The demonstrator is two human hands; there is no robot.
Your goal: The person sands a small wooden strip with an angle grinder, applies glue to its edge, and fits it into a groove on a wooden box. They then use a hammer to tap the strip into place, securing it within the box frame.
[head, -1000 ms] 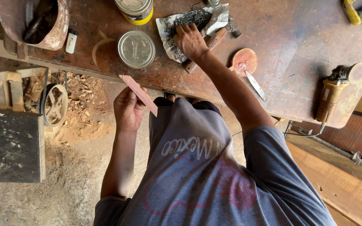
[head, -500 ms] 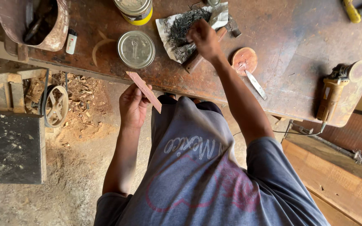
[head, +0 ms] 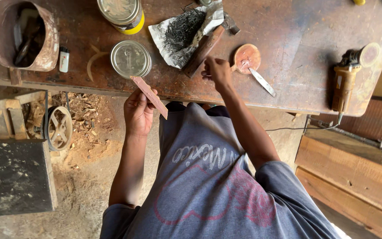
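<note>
Left hand holds a wood strip; right hand sits by the nail pile.

We grip the strip (head: pixel 150 96) in our closed left hand (head: pixel 139 113), just off the bench (head: pixel 288 79) edge, below the tin lid (head: pixel 131 59). Our right hand (head: pixel 217 71) is closed, fingertips pinched, beside the nails (head: pixel 183 30) on the bench; what it pinches we cannot tell.

A woodworking workshop is showing here: wood shavings (head: pixel 82 110) are littering the dirt floor beside a worn brown tabletop (head: pixel 288 84) that is carrying an orange angle grinder (head: pixel 348 75) and a heap of small dark nails (head: pixel 183 28).
</note>
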